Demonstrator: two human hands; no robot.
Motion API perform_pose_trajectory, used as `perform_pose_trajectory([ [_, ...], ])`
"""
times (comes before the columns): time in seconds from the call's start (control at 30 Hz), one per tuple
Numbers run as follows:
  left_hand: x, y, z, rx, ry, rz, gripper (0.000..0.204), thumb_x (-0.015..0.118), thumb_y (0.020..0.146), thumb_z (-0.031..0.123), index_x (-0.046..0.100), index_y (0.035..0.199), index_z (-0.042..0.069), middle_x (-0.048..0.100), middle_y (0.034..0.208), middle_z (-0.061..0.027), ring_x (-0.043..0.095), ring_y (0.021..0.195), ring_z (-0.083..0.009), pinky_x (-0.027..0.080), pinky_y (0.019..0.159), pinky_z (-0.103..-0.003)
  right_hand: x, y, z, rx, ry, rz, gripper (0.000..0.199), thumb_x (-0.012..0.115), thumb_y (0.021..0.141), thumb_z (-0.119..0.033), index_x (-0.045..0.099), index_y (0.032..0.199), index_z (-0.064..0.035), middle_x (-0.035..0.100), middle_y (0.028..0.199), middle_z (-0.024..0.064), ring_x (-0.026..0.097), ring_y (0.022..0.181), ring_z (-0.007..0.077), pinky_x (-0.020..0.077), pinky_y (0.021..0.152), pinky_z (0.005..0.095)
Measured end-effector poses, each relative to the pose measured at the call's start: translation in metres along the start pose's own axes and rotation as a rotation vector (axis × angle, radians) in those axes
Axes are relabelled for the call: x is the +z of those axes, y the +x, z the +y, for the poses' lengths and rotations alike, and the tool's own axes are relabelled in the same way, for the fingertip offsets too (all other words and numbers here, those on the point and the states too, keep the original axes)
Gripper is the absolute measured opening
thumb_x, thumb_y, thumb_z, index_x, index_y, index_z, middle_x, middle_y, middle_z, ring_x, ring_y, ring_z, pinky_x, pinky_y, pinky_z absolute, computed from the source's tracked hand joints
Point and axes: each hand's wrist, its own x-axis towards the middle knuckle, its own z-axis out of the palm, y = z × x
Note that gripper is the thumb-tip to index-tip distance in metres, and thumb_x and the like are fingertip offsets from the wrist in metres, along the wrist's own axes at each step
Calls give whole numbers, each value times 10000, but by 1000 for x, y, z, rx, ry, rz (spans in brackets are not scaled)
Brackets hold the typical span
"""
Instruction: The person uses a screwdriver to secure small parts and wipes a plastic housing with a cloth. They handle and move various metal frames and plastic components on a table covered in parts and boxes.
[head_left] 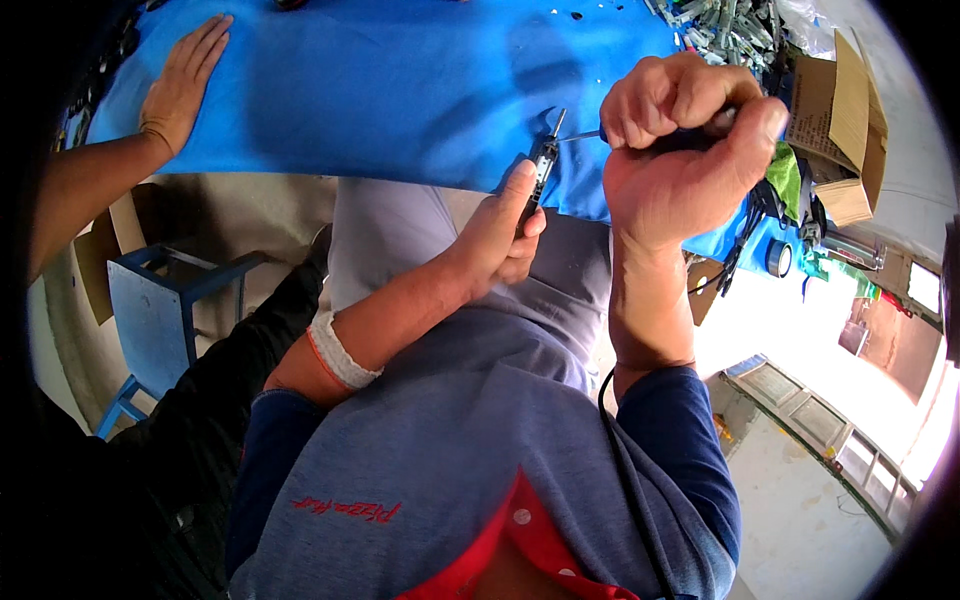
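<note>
My left hand grips a small black device with a thin metal prong at its top, held upright over my lap at the edge of the blue table. My right hand is closed around the dark handle of a thin screwdriver. The screwdriver's metal shaft points left, and its tip meets the top of the black device. A white band with an orange cord wraps my left wrist.
Another person's hand lies flat on the blue table at the far left. A blue stool stands below it. A cardboard box, a pile of small parts and a tape roll crowd the right side.
</note>
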Motion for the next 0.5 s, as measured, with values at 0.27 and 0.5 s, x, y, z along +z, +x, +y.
perform_pose_trajectory([
  [0.27,-3,0,-1,2,6,-6,615,354,891,713,398,643,153,277,448,51,244,331,-89,225,361,-266,-6,9,-9,203,-76,19,484,388,985,-362,281,600,-91,297,485,14,278,420,103,218,388,254],
  [0.5,1,-2,0,-22,5,15,619,373,880,721,395,633,154,277,449,46,237,326,-93,221,359,-268,-23,31,-4,277,61,-521,450,402,957,-276,277,558,-110,299,471,12,268,410,108,224,399,257],
])
